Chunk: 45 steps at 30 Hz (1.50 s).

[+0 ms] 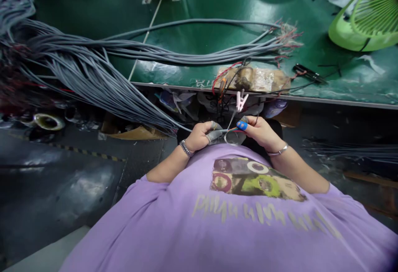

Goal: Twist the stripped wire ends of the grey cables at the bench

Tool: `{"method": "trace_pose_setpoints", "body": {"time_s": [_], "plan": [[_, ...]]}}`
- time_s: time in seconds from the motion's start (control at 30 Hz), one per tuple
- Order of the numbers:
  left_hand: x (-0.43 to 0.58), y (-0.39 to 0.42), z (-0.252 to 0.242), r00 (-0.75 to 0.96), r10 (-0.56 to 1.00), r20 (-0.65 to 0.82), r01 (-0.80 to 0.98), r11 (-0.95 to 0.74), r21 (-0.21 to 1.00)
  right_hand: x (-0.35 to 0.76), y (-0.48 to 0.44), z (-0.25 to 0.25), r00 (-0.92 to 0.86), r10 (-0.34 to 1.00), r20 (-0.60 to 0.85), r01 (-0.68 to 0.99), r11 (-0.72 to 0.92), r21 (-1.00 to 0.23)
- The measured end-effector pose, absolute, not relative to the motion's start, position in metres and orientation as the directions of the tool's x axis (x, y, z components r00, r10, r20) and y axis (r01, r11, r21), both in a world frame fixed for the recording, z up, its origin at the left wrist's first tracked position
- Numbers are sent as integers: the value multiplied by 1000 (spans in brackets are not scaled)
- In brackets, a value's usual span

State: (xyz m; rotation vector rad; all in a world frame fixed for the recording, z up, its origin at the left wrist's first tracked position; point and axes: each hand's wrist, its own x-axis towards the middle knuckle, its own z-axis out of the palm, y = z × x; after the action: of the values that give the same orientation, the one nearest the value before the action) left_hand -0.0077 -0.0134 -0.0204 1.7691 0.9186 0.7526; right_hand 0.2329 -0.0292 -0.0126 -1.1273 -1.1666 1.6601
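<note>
Close to my body, my left hand (203, 135) is closed round the end of a grey cable (184, 127), with grey coverings on its thumb and finger. Thin coloured wires (234, 129) fan out of that cable end toward my right hand (259, 132), which pinches them. Blue covering shows on a right fingertip. Just below the wires hangs a pale, thin loop (230, 139). A pink clip (241, 101) sits above my hands at the bench edge, with a thin pale strand running down from it.
A large bundle of grey cables (90, 69) drapes over the green bench (199, 10) and off its edge at left. A taped block (264, 80) with wires lies at the front edge, beside a black tool (309, 74). A green fan (370, 19) stands at right.
</note>
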Motion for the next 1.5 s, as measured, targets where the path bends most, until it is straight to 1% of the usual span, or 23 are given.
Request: {"method": "trace_pose_setpoints", "body": {"time_s": [0.07,0.13,0.2,0.27,0.33,0.4,0.47,0.53,0.63,0.7,0.8,0.9,0.97,1.03,1.13,1.2,1.23,1.3,1.37,1.43,1.5], "plan": [[-6,-15,-23,480,861,166,242,-312,919,233,-32,-17,-266,933,-243,-121,-283,-952],[-5,-16,-26,446,846,291,273,-439,856,234,-34,-24,-258,920,-295,-158,-341,-927],[-5,-16,-29,424,801,423,368,-579,727,234,-37,-29,-275,898,-343,-189,-401,-896],[-5,-17,-30,409,751,518,478,-660,580,235,-41,-31,-309,879,-363,-197,-432,-880],[-4,-18,-31,424,721,548,545,-686,482,235,-46,-30,-358,868,-343,-173,-423,-890],[-4,-17,-30,470,717,515,559,-693,455,236,-50,-26,-401,869,-292,-141,-373,-917],[-3,-16,-28,515,737,437,541,-675,501,238,-52,-25,-373,901,-219,-136,-287,-948],[-4,-14,-23,539,768,346,492,-621,610,241,-53,-27,-248,958,-145,-161,-188,-969],[-6,-11,-14,562,793,235,342,-482,807,244,-53,-31,-42,997,-58,-234,-66,-970],[-8,-9,-7,597,782,181,218,-376,901,242,-54,-30,-21,1000,-7,-274,-12,-962],[-9,-7,2,699,712,72,118,-214,970,233,-56,-21,-143,986,91,-259,51,-964],[-9,-5,5,759,651,-15,114,-110,987,223,-54,-8,-347,911,224,-123,192,-974],[-9,-4,5,771,636,-35,112,-82,990,218,-50,-3,-454,833,316,-24,342,-939],[-9,-3,5,786,617,-46,114,-70,991,215,-47,-2,-500,777,384,56,471,-880],[-12,-3,6,815,577,-48,102,-62,993,216,-45,-3,-534,730,426,159,582,-798],[-13,-1,8,836,545,-55,97,-49,994,219,-43,-1,-571,700,429,181,617,-766],[-13,0,9,847,528,-65,101,-40,994,221,-42,1,-595,686,419,170,617,-768],[-13,3,11,870,482,-98,123,-20,992,228,-40,7,-656,658,370,114,571,-813],[-13,7,14,898,421,-127,147,-17,989,236,-37,11,-709,648,278,54,443,-895],[-12,11,16,919,370,-135,159,-35,987,245,-34,9,-670,724,165,12,233,-972],[-12,14,18,929,351,-119,152,-66,986,252,-30,1,-496,867,48,-97,-1,-995]]}}
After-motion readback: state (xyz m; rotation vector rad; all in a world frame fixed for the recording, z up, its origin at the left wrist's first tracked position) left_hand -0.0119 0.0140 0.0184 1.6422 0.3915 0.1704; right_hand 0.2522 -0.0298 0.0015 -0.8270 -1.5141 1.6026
